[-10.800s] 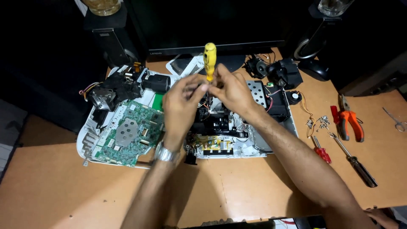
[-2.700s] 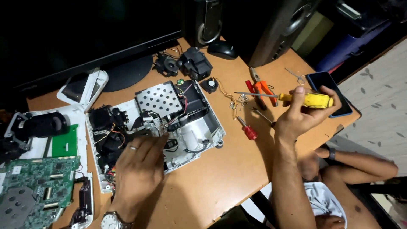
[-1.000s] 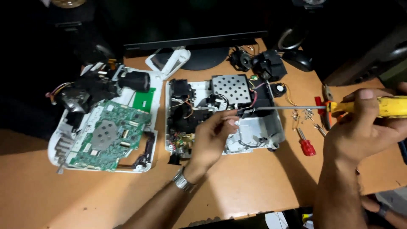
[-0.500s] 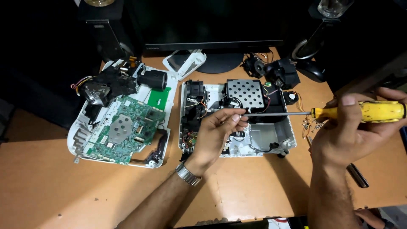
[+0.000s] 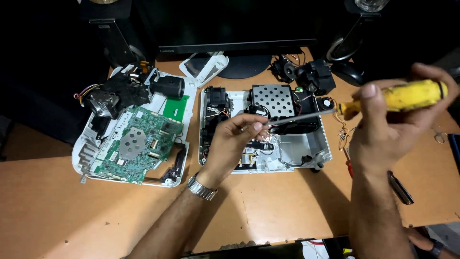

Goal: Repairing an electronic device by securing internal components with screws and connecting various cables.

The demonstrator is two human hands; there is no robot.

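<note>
Surface was a tan wooden desk [image 5: 57, 211], dim room, dark monitor base [image 5: 244, 67] at the back edge with black speakers either side. Opened white device chassis [image 5: 297, 153] sat mid-desk, perforated metal shield [image 5: 274, 100] and black fan [image 5: 216, 96] visible inside. To its left, well apart, lay the other white shell half [image 5: 86, 153] carrying a green circuit board [image 5: 139, 146] and a black lens assembly [image 5: 129, 91]. Small white cover [image 5: 203, 62] lay near the monitor base. Loose black parts [image 5: 311, 76] sat behind the chassis.

Right hand [image 5: 388, 134] was wrapped tight around the yellow screwdriver [image 5: 397, 98], handle raised above the desk's right side, metal shaft running left and slightly down over the chassis. Left hand [image 5: 235, 144] hovered over the chassis middle, fingers [image 5: 254, 127] pinched narrow at the shaft tip; couldn't tell whether a screw sat between them. Metal watch [image 5: 201, 188] on that wrist.

A red-handled screwdriver [image 5: 349, 165] and a dark-handled tool [image 5: 400, 188] lay on the desk just right of the chassis, partly behind the right forearm.
</note>
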